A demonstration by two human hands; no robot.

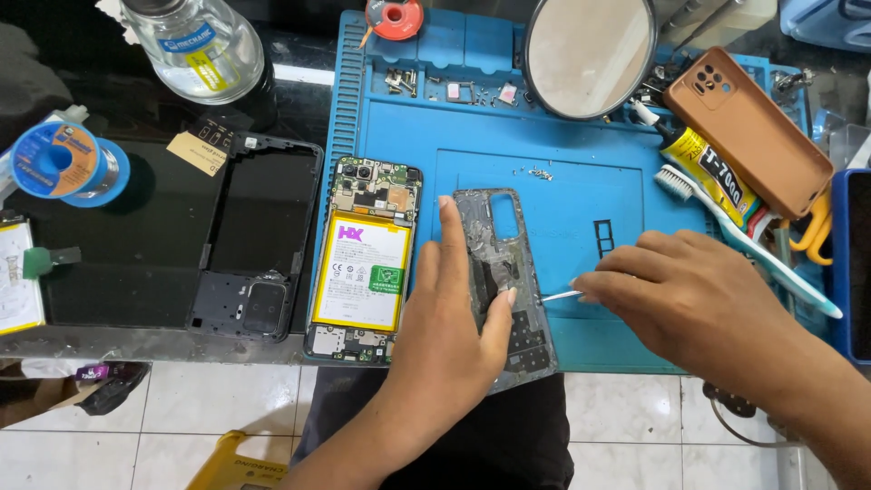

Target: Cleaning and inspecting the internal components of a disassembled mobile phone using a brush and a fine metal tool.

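- A solder spool (68, 163) and a glass bottle (195, 45) were seen far left of the back cover (504, 272); a black mid-frame (259, 240) lay nearer, also to its left.
- An opened phone (363, 259) with its yellow battery exposed lay just left of the back cover; the battery could be nicked if the tool slipped that way.
- The back cover lay inner face up on the blue mat (581, 163), overhanging the near table edge; it was pressed flat by the left hand (454, 318), spread open and grasping nothing; it could tip off if pressure eased.
- A thin metal tool (562, 295) was pinched by the right hand (689, 290), its tip at the cover's right edge; the cover could be gouged or cracked by excess force.
- A glue tube (712, 177), a toothbrush (744, 236) and a brown case (748, 127) lay right of the cover; these could be knocked by the wrist.
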